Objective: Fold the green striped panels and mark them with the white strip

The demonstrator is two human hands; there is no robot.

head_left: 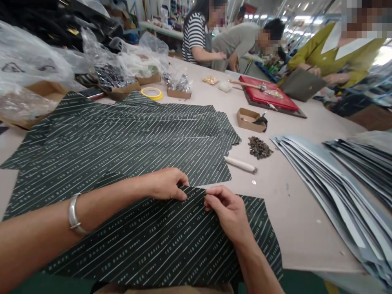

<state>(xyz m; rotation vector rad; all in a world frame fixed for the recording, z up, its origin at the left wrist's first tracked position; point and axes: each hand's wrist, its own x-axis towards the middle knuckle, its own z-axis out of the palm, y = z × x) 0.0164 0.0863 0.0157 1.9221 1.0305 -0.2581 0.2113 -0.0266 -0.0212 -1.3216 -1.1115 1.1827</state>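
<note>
A dark green fabric piece [171,241] with white diagonal stripes and lettering lies across the near table edge. My left hand [168,184] pinches its upper edge between thumb and fingers. Just to the right, my right hand [225,206] grips the same edge between thumb and forefinger; anything small between those fingertips is hidden. Behind my hands, more striped fabric pieces [122,143] lie in an overlapping pile. A white stick-like tool [240,164] rests beside the pile, with a heap of small dark metal parts [259,148] beyond it.
Stacked grey and white panels [324,196] occupy the right side. Farther back are a small cardboard box [251,120], a red board [269,94], yellow tape [151,93] and a box of metal parts [179,86]. Plastic bags [33,57] crowd the left. Several people work across the table.
</note>
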